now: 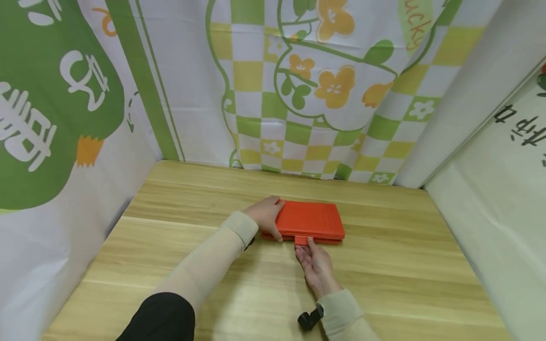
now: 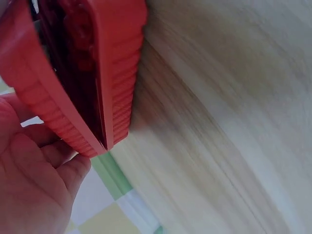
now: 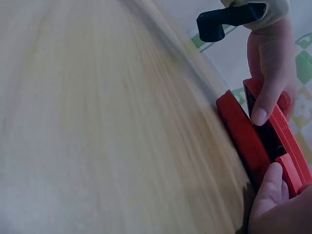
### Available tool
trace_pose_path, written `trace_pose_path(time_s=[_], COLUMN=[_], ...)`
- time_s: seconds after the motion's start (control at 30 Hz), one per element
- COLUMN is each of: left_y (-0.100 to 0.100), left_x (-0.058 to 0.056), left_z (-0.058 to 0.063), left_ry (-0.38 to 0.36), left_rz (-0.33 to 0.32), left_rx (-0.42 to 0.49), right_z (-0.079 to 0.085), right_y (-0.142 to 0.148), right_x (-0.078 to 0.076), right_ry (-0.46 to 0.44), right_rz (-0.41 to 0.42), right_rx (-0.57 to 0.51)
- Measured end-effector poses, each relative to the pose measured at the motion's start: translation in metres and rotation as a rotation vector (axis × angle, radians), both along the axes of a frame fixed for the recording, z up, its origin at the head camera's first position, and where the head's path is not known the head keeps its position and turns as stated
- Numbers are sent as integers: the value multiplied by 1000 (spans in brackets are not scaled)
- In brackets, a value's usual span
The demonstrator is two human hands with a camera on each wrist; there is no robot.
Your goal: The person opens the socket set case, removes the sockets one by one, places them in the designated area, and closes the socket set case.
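Note:
A flat red case (image 1: 309, 218) lies on the wooden table, its cover slightly parted from its base along the front. In the left wrist view, dark space and some red shapes, too unclear to name, show inside the ribbed red case (image 2: 122, 63). My left hand (image 1: 265, 215) grips the cover at the left end, with the thumb (image 3: 263, 109) at the front gap and the fingers over the far side. At the middle of the front edge, my right hand (image 1: 315, 265) pinches the short red tab (image 1: 302, 240), thumb on top and fingers beneath.
The wooden table (image 1: 384, 279) extends around the case. A patterned cloth (image 1: 264, 128) hangs along its back edge, with white sheeting (image 1: 490, 213) on the right and a green-and-white cloth (image 1: 98, 189) on the left. A black wrist device (image 1: 310, 318) sits at the right cuff.

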State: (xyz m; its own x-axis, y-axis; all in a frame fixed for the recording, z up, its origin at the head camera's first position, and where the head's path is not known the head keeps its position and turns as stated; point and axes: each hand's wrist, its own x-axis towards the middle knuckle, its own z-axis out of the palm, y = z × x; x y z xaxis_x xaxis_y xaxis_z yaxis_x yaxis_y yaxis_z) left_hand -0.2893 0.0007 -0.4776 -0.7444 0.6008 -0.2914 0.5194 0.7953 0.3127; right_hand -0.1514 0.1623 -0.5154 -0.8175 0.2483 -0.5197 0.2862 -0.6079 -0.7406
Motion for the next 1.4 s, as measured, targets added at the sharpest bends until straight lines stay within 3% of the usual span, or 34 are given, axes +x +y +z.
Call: trace_pose_path(time_s=[0.13,0.27,0.33,0.53,0.63,0.73,0.83,0.97,1.13,1.4], left_y=[0,-1,-2,-7,-10,-15,-20,-24,-25,-25], left_x=[4,5,5,-1,-3,-5,-6,-8,-8,-7], left_z=[0,2,3,3,3,4,6,7,10,10], left_ry=[1,-27,-54,-101,-96,-105,-134,-157,-167,-234], left_rz=[-9,-2,10,41,30,46,102,186,271,423], left_rx=[-11,35,66,149,210,299,395,525,651,798], right_z=[-4,-2,2,15,18,19,19,23,24,25], right_y=[7,22,32,61,73,79,83,85,85,88], right_x=[5,13,15,15,11,6,3,2,1,6], right_ry=[23,75,105,258,328,368,405,459,470,377], right_rz=[88,206,262,472,577,696,770,772,754,770], right_rx=[67,272,445,1197,1412,1549,1654,1721,1697,1637])
